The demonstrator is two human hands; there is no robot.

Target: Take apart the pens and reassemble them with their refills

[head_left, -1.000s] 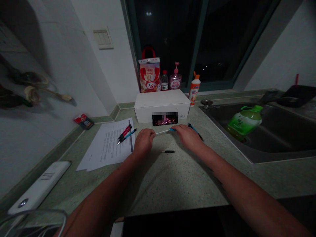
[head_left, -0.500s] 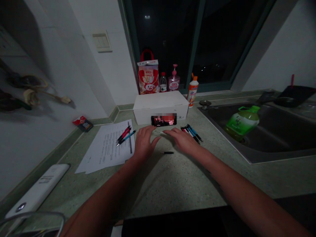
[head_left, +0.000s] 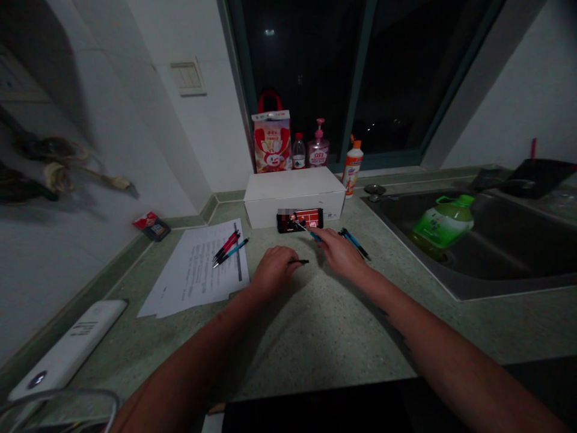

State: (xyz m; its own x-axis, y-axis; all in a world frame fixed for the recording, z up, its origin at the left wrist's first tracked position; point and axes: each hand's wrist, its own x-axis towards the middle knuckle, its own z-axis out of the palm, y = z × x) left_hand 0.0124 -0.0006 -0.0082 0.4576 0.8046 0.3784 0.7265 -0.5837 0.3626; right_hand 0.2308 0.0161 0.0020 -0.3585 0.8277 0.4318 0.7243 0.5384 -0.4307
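My left hand (head_left: 274, 269) is closed above the counter, pinching a short dark pen part (head_left: 299, 261) that points to the right. My right hand (head_left: 340, 252) is a little farther forward, its fingers closed on a blue pen (head_left: 315, 236). A thin pale tip, like a bare refill, sticks out of this pen toward the phone (head_left: 311, 220), which leans lit against a white box (head_left: 293, 195). More blue and black pens (head_left: 356, 243) lie just beyond my right hand, partly covered by it. Red and blue pens (head_left: 229, 249) rest on printed sheets (head_left: 189, 276) to the left.
The sink (head_left: 509, 252) on the right holds a large green-labelled bottle (head_left: 444, 224). Behind the box stand a paper bag (head_left: 271, 144), a pump bottle (head_left: 318, 147) and an orange-capped bottle (head_left: 353, 165). A white power strip-like device (head_left: 72, 349) lies at left.
My left hand has moved back toward me and picked the dark pen part up off the counter. My right hand has shifted slightly, and the blue pen now shows in it.
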